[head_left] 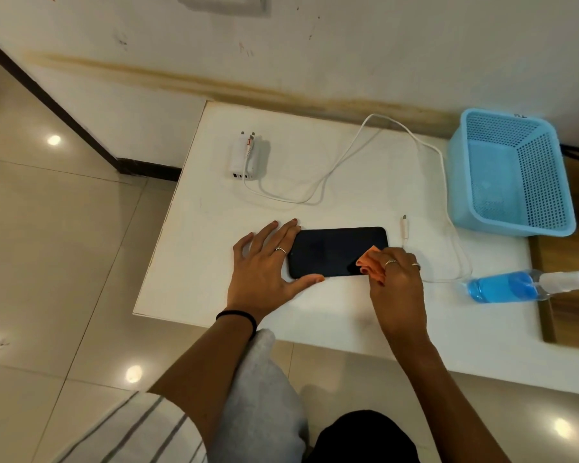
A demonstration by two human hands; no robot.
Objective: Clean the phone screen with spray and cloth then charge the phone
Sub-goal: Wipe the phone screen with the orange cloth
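Note:
A black phone [331,250] lies screen up on the white table [315,168], long side toward me. My left hand [264,265] steadies its left end, fingers straight along the far edge and thumb against the near edge. My right hand [395,279] pinches a small orange cloth [371,262] and presses it on the screen's right part. A white charger brick [244,157] lies at the back, its white cable [381,128] looping round to a plug end [404,225] just right of the phone. A spray bottle [522,285] of blue liquid lies on its side at the right.
A light blue plastic basket [512,172] stands at the table's back right corner against the wall. A wall socket plate [224,1] is above the table. A wooden surface [575,295] borders the table on the right. Tiled floor lies to the left and in front.

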